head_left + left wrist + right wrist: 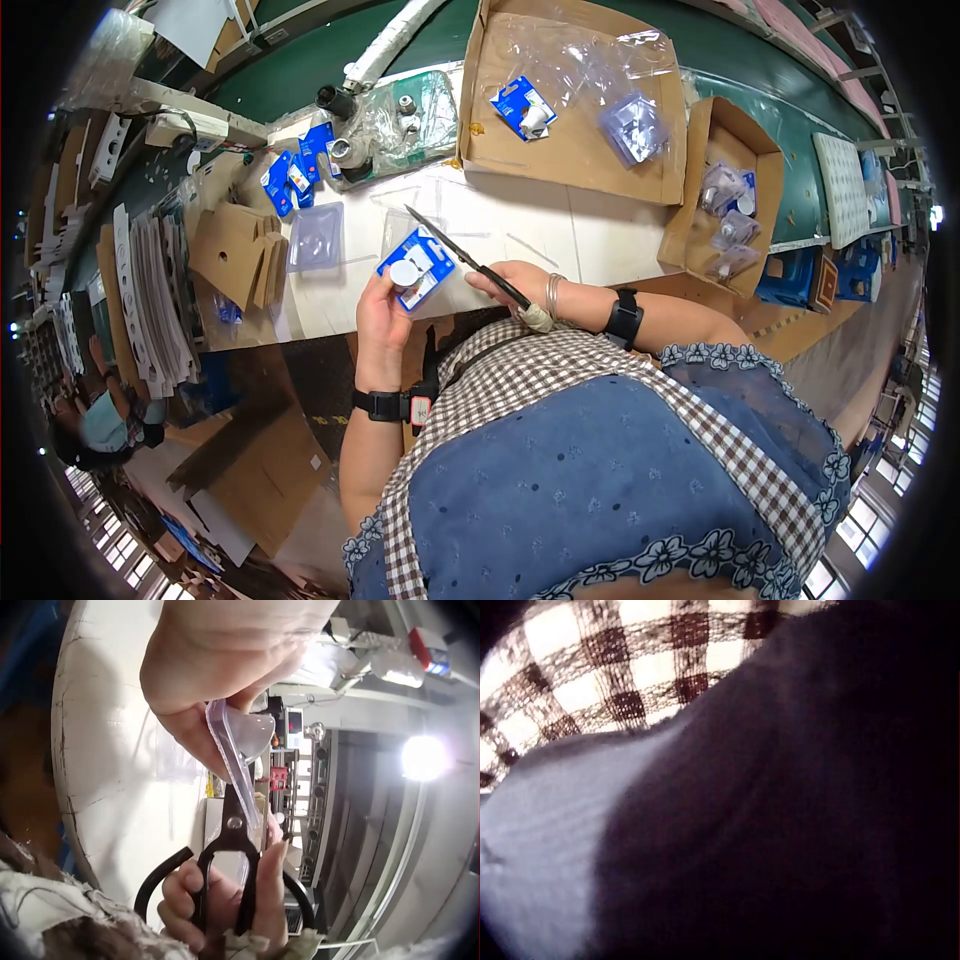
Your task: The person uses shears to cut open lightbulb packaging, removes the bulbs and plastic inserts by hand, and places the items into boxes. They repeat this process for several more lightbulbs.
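Note:
My left hand [382,318] pinches a clear blister pack with a blue card [425,283] and a round white item inside. In the left wrist view the left hand [217,660] holds the edge of the clear plastic pack [234,750]. My right hand [508,284] grips black scissors [480,265] by the handles, their wrapped end near the wrist; the blades point up beside the card's right edge. The scissors [235,825] and the right hand's fingers [268,900] show below the pack. The right wrist view shows only cloth, with no hand.
A large cardboard box [580,185] holds a carded pack [523,108] and clear plastic shells [634,128]. Right of it, a smaller box [700,150] holds packs. Blue cards [290,180], an empty shell [316,238] and cardboard pieces [228,250] lie at the left.

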Action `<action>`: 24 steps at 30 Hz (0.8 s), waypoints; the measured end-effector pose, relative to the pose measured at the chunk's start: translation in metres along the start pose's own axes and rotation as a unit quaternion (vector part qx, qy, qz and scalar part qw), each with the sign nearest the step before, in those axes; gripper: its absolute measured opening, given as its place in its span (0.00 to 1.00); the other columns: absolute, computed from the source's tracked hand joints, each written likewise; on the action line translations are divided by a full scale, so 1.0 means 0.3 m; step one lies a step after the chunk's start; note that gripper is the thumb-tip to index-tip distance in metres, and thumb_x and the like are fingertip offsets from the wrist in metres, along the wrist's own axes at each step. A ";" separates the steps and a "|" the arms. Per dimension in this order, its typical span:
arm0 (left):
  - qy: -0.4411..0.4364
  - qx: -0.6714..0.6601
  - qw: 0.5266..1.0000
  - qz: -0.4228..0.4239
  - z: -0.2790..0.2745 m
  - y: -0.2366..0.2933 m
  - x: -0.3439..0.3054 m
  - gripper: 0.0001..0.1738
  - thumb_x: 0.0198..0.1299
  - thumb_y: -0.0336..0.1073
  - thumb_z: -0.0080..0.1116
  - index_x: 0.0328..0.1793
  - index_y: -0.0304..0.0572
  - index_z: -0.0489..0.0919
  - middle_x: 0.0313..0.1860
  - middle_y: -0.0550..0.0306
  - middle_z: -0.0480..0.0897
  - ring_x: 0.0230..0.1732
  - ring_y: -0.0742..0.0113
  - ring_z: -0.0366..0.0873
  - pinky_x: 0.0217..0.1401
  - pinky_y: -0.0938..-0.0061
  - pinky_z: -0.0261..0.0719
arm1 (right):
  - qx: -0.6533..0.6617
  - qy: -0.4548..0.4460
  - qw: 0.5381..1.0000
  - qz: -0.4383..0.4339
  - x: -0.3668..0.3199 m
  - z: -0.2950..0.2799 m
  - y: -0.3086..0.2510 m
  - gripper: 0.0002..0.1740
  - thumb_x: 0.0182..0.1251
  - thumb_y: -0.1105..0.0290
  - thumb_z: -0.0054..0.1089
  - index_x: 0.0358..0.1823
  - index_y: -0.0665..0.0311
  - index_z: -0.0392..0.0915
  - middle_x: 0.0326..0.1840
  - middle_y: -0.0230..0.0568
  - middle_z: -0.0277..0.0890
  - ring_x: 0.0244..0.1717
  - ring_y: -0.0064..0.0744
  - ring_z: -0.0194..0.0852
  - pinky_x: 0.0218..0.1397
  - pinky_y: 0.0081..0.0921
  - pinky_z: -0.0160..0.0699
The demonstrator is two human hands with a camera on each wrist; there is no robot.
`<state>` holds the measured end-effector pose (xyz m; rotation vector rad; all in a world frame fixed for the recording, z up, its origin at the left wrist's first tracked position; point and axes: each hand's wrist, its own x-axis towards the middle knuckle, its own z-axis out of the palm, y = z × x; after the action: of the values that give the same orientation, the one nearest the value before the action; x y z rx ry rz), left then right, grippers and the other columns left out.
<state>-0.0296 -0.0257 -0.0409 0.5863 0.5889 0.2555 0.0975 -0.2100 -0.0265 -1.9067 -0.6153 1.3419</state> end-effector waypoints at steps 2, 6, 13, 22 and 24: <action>-0.010 0.030 0.999 0.010 0.013 0.000 -0.003 0.17 0.63 0.31 0.44 0.55 0.29 0.70 0.49 0.49 0.77 0.49 0.60 0.76 0.52 0.68 0.77 | 0.027 0.001 1.000 0.005 -0.015 0.000 -0.030 0.44 0.51 0.25 0.37 0.22 0.65 0.74 0.17 0.35 0.67 0.20 0.28 0.65 0.26 0.24 0.65; -0.010 0.060 0.998 0.018 0.034 0.013 -0.003 0.14 0.66 0.32 0.40 0.53 0.30 0.68 0.45 0.50 0.77 0.45 0.64 0.77 0.47 0.72 0.78 | 0.001 0.020 1.000 0.011 -0.001 0.006 -0.041 0.45 0.52 0.24 0.34 0.16 0.65 0.72 0.15 0.40 0.69 0.20 0.33 0.67 0.26 0.27 0.66; -0.009 0.088 0.996 -0.003 -0.007 0.030 -0.004 0.15 0.63 0.32 0.44 0.52 0.30 0.71 0.45 0.52 0.78 0.43 0.68 0.77 0.42 0.77 0.76 | -0.080 0.061 0.995 0.018 0.033 -0.010 0.011 0.43 0.55 0.27 0.34 0.11 0.62 0.72 0.12 0.40 0.69 0.19 0.35 0.71 0.29 0.28 0.69; -0.187 0.363 0.912 -0.032 0.183 0.113 -0.061 0.21 0.60 0.37 0.52 0.58 0.37 0.69 0.40 0.58 0.78 0.41 0.74 0.75 0.39 0.77 0.76 | 0.164 -0.034 0.981 -0.097 -0.094 -0.074 -0.088 0.12 0.53 0.64 0.66 0.33 0.64 0.76 0.19 0.27 0.71 0.16 0.16 0.65 0.20 0.15 0.65; -0.142 0.211 0.967 0.007 0.223 0.113 -0.068 0.25 0.60 0.39 0.53 0.62 0.38 0.65 0.46 0.56 0.77 0.45 0.70 0.75 0.44 0.74 0.76 | 0.170 0.035 0.966 -0.190 -0.098 -0.059 -0.089 0.12 0.53 0.66 0.65 0.33 0.64 0.75 0.18 0.27 0.70 0.15 0.15 0.63 0.17 0.16 0.63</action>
<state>-0.0089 -0.0359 0.0332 1.0210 0.3602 0.0532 0.1043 -0.2193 0.0152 -1.4644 -0.6306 1.0522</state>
